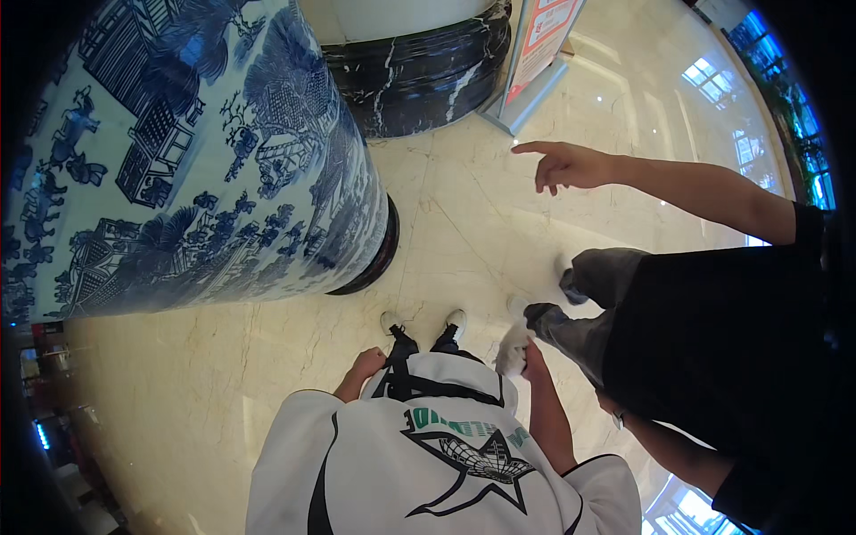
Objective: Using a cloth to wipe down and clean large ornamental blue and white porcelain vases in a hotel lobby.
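My right hand holds a bunched light-coloured cloth beside my right hip. My left hand hangs at my left side with its fingers curled, next to a black strap at my waist; whether it grips anything cannot be made out. In front of me on the left rises a very large blue-and-white porcelain vase, painted with buildings, trees and figures. It stands on a dark round base. Neither of my hands touches the vase.
Close on my right stands a person in black, one arm stretched forward with a pointing hand. Ahead are a round black marble column base and a sign stand bearing writing. The floor is glossy cream stone.
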The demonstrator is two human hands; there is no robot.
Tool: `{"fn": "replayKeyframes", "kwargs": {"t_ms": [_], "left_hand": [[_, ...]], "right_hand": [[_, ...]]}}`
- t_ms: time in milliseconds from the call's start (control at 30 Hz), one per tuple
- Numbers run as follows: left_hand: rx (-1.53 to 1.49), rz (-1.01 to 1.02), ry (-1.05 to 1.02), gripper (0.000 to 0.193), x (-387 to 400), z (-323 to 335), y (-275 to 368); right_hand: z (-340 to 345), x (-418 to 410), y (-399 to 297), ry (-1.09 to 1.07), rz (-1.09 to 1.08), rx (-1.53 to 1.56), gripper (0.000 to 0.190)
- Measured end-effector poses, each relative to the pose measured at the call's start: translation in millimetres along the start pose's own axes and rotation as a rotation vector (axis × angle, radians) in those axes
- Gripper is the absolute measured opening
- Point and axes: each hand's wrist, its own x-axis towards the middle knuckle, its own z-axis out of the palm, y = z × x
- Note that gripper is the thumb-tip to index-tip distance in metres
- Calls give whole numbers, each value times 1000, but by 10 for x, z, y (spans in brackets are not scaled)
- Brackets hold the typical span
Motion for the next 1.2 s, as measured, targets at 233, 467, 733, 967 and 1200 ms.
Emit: {"fn": "replayKeyframes", "kwargs": {"t_ms": [233, 467, 733, 967, 1200], "left_hand": [[-40, 94, 32, 26, 76, 97, 57], [-88, 94, 89, 25, 67, 250, -139], [-80, -28, 86, 31, -61, 102, 64], [-68, 20, 41, 34, -29, 35, 107], [18, 82, 7, 33, -39, 17, 77]], "right_hand": [[640, -150, -462, 71, -94, -576, 57], [848, -161, -556, -214, -79, -159, 41], [467, 163, -418, -146, -26, -140, 31], [178, 217, -228, 61, 30, -19, 46], [308, 111, -255, 129, 39, -36, 49]]}}
